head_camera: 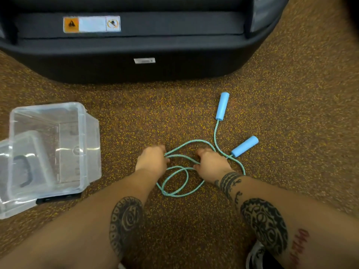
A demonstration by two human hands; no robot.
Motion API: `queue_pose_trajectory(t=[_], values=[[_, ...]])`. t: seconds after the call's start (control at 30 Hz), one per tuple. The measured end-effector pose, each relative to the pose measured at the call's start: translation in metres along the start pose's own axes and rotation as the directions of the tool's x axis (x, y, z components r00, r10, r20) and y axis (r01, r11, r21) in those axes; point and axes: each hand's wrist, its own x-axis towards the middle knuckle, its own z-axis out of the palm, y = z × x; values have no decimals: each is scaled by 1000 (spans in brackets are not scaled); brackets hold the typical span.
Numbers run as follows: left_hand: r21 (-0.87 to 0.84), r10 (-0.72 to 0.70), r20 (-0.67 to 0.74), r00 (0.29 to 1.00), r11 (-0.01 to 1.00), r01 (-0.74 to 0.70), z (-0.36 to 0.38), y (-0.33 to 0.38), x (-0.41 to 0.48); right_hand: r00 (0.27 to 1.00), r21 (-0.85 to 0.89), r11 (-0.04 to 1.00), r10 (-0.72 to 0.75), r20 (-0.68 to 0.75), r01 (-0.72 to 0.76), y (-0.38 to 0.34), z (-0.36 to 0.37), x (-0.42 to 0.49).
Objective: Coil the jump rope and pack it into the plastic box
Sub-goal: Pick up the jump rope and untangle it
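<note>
So the floor (291, 94) is that brown rubbery stuff with yellow flecks all over, fills pretty much the whole frame. Lying on it in the middle is the jump rope (174, 191), a teal braided cord in loose overlapping loops, with its two light blue handles (222, 105) off to the right of center, apart from each other and pointing up and up-right. At the left edge sits a clear plastic box (81, 144), open, and its lid (11, 208) overlaps the box's lower-left part. Across the top there's a big black machine base (136, 70) resting on the floor, with a warning sticker (91, 24) on it.
</note>
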Motion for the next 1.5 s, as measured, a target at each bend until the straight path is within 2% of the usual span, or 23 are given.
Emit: queue_pose_trajectory(t=[0.1, 0.17, 0.27, 0.37, 0.47, 0.57, 0.67, 0.8, 0.87, 0.93, 1.07, 1.13, 1.2, 1.27, 1.33, 1.4, 1.5], values=[[-105, -10, 50, 999, 994, 16, -25, 6, -8, 999, 37, 999, 2, 47, -3, -4, -17, -4], [-157, 28, 44, 999, 987, -20, -39, 11, -14, 999, 80, 996, -30, 23, 28, -11, -28, -8], [-201, 99, -5, 995, 975, -98, -61, 24, -30, 987, 111, 987, -100, -126, 114, -22, -44, -29], [-225, 182, -62, 981, 955, -191, -92, 40, -47, 939, 161, 956, -192, -285, 244, -30, -66, -52], [-219, 261, -149, 954, 932, -289, -128, 55, -65, 896, 134, 917, -322, -305, 375, -36, -96, -74], [-226, 321, -242, 916, 899, -375, -171, 70, -86, 874, 130, 906, -339, -348, 403, -45, -134, -98], [-375, 285, -329, 900, 835, -402, -220, 81, -103, 839, 172, 880, -340, -424, 444, -53, -187, -131], [-568, 208, -419, 884, 699, -434, -277, 85, -125, 823, 226, 848, -344, -452, 479, -45, -237, -165], [-581, 190, -461, 867, 673, -457, -295, 84, -139, 809, 327, 787, -338, -481, 523, -42, -250, -180], [-594, 168, -479, 861, 660, -459, -304, 83, -152, 774, 449, 668, -320, -546, 593, -43, -259, -191], [-621, 114, -511, 852, 637, -457, -313, 83, -175, 702, 518, 548, -195, -685, 657, -51, -272, -210], [-656, 137, -473, 870, 604, -452, -311, 91, -184, 709, 567, 490, -162, -687, 662, -52, -268, -212], [-672, 190, -409, 893, 599, -435, -305, 104, -192, 737, 588, 507, -150, -659, 630, -53, -261, -212], [-655, 226, -402, 887, 607, -451, -299, 117, -197, 742, 527, 606, -165, -650, 596, -55, -261, -210], [-617, 230, -422, 877, 635, -464, -292, 123, -199, 734, 489, 646, -168, -658, 586, -57, -268, -214], [-609, 206, -427, 881, 655, -448, -284, 118, -200, 738, 494, 650, -157, -656, 577, -61, -273, -215], [-669, 198, -350, 915, 631, -393, -274, 109, -205, 770, 556, 605, -157, -618, 570, -68, -271, -216]])
